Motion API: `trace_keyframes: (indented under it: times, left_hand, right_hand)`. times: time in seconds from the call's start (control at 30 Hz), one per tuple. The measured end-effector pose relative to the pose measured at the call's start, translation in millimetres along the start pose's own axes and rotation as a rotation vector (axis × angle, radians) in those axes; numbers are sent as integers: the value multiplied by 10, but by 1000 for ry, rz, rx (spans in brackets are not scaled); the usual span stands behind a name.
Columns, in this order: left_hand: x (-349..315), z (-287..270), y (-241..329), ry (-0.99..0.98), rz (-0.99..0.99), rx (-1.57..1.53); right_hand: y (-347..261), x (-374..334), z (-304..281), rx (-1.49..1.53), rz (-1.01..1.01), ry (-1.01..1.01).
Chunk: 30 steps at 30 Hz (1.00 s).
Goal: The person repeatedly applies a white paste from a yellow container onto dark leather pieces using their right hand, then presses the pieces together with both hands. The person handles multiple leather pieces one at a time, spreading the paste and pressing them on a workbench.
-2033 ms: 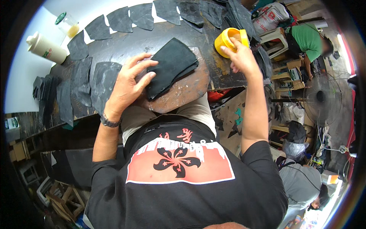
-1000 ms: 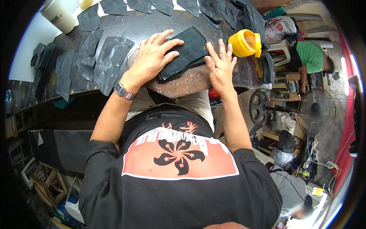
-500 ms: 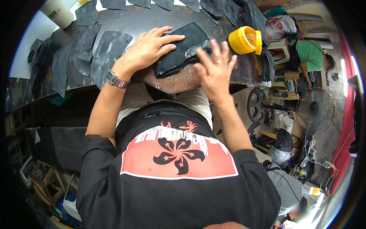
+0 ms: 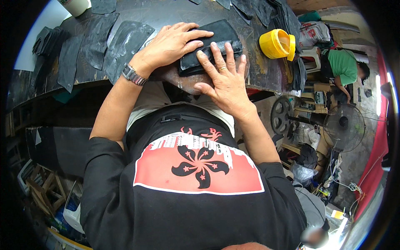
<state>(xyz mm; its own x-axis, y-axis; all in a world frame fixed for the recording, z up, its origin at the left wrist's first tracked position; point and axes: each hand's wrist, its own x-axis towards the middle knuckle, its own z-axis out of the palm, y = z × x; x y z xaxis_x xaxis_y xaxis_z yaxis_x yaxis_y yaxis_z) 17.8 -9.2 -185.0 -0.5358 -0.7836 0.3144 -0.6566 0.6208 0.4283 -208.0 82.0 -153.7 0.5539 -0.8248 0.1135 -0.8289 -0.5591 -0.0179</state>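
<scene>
A dark, leather-like piece (image 4: 218,29) lies at the table's near edge, seemingly on other layers. A strip with whitish smears (image 4: 236,46) runs across its near part. My left hand (image 4: 177,45) rests over its left side, fingers stretched out and pointing right. On the near part of the same piece, my right hand (image 4: 225,79) lies with its fingers spread, the tips on the smeared strip. Neither hand grips anything. To the right stands an open yellow tub (image 4: 273,45), with pale residue inside.
Several dark cut pieces (image 4: 125,46) lie left on the table, some whitened. A small stack (image 4: 45,43) sits farther left, a white cup (image 4: 76,6) behind. Layered dark pieces (image 4: 287,25) hang at right. Beyond are a fan (image 4: 343,121) and a person in green (image 4: 341,68).
My right hand has come down from a blurred, raised pose to lie on the piece, its fingers now across the smeared strip. My left hand stays on the piece. The whole view has shifted slightly.
</scene>
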Motion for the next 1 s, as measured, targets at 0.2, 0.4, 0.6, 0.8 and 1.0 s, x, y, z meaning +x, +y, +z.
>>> trace_keyframes:
  times: [0.2, 0.4, 0.6, 0.8, 1.0]
  left_hand:
    - [-6, 53, -14, 30, 3, 40]
    - [-34, 13, 23, 90, -15, -24]
    - [-40, -33, 101, 227, -60, -183]
    - [-56, -74, 28, 179, -25, -278]
    - [-118, -68, 17, 204, -45, -300]
  right_hand:
    - [-329, 41, 20, 50, -35, 31]
    - [-262, 39, -198, 274, -72, 147]
    - [841, -35, -542, 570, 454, 453]
    - [1694, 122, -772, 381, 876, -99]
    - [1952, 425, -826, 275, 968, -516]
